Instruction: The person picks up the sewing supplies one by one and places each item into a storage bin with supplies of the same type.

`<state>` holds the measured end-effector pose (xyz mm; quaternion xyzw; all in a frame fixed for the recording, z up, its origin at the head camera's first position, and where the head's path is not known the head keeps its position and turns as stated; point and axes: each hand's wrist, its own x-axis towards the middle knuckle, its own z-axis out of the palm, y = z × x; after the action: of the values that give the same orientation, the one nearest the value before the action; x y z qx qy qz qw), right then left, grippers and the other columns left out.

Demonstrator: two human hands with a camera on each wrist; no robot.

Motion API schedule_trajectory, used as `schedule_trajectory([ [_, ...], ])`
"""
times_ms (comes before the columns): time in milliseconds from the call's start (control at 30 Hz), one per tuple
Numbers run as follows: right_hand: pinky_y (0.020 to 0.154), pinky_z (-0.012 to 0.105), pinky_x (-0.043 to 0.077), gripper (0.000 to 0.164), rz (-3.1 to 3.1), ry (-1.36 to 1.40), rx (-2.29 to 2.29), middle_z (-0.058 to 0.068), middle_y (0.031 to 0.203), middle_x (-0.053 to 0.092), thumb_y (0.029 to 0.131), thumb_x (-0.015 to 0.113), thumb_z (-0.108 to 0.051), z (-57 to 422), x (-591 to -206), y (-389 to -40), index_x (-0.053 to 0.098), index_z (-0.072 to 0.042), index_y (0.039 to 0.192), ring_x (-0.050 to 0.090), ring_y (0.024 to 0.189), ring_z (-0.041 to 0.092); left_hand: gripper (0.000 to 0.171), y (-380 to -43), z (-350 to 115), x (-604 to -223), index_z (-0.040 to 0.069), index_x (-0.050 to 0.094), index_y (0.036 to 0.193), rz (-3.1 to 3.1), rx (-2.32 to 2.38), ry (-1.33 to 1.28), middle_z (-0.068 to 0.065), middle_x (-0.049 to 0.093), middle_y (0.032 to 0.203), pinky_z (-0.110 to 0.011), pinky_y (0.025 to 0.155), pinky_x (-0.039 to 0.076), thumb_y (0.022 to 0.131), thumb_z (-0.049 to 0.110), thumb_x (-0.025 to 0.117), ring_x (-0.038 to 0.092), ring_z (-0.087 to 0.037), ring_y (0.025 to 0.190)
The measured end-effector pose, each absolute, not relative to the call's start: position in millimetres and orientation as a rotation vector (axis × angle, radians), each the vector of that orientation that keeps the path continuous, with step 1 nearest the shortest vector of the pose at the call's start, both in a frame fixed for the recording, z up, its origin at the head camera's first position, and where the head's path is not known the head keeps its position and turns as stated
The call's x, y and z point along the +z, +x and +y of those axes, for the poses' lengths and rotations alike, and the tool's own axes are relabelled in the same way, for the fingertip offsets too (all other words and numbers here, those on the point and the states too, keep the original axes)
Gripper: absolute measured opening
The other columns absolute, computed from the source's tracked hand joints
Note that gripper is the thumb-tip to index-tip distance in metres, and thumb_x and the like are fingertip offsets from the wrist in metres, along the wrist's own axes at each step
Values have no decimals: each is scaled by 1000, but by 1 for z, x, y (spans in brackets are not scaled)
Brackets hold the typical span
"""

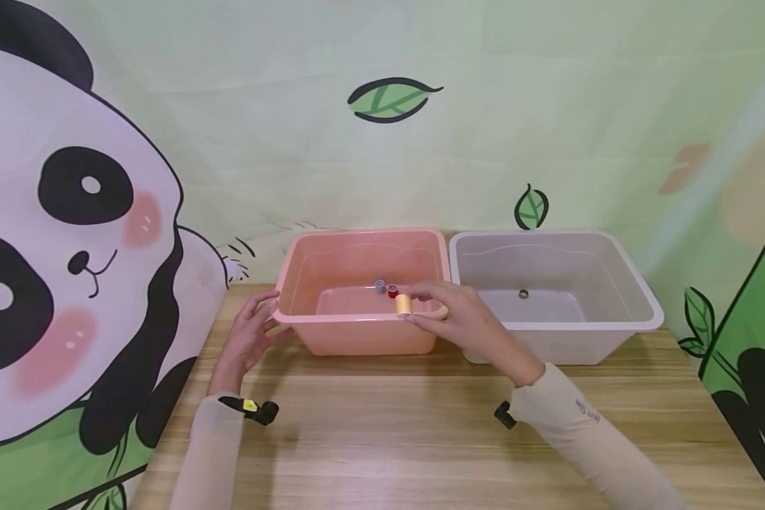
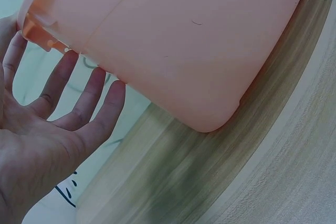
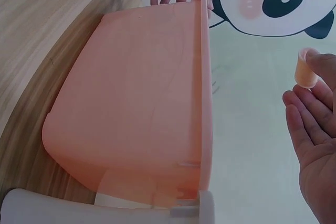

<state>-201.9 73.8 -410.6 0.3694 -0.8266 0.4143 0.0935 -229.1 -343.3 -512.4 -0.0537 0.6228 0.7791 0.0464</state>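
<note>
Over pink tub (image 1: 363, 333), yellow spool (image 1: 403, 304) pinched (right hand (image 1: 462, 319))

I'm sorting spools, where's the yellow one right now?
In the head view, the yellow spool is pinched in the right hand over the pink bin's front rim.

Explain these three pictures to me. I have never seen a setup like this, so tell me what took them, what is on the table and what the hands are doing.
No machine here: a person works with bare hands, wearing three cameras. The wide picture comes from the head, the other two from the wrists.

On the wooden table stand two tubs side by side: a pink tub and a grey tub. The pink one holds a small grey spool and a red spool; the grey one holds a small dark ring-like thing.

The left hand rests open against the pink tub's left rim. The right hand pinches a yellow spool at its fingertips, above the pink tub's near rim.
</note>
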Motion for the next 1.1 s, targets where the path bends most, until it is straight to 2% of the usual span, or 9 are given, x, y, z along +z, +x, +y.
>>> schedule_trajectory([
  [267,85,40,61,32,-2442,1096,1242,-3,112,72,92,78,-24,74,-406,-204,69,-16,123,67,97,14,24,-229,-345,-514,26,57,125,1904,2376,-168,-3,47,142,-65,107,38,103,34,62,65,-23,114],
  [500,85,35,60,31,-2420,1092,1215,-3,109,72,92,78,-23,73,-406,-206,69,-16,121,67,96,13,29,-228,-345,-513,25,56,128,1915,2361,-151,-4,45,144,-67,107,36,102,36,63,64,-23,116],
  [700,87,40,59,32,-2406,1095,1212,-2,112,72,92,78,-24,72,-404,-207,69,-14,121,67,99,18,25,-228,-345,-513,26,57,126,1916,2369,-142,-1,50,139,-65,107,38,103,33,62,65,-20,112],
  [833,93,41,57,34,-2408,1071,1181,-2,116,71,91,79,-26,72,-403,-207,69,-14,121,66,105,18,19,-228,-344,-514,28,59,123,1909,2383,-117,2,54,134,-65,107,39,104,31,60,66,-18,109],
  [1033,98,40,55,33,-2391,1082,1168,-2,117,71,91,80,-26,73,-403,-207,69,-14,120,65,110,17,18,-228,-344,-513,28,60,122,1911,2389,-107,1,55,134,-58,101,50,104,31,60,67,-18,108],
  [1100,98,40,55,33,-2379,1092,1162,-2,117,71,91,80,-25,73,-403,-208,69,-14,120,65,110,17,20,-228,-343,-513,27,59,123,1914,2390,-115,0,54,135,-58,101,50,104,32,61,67,-19,108],
])
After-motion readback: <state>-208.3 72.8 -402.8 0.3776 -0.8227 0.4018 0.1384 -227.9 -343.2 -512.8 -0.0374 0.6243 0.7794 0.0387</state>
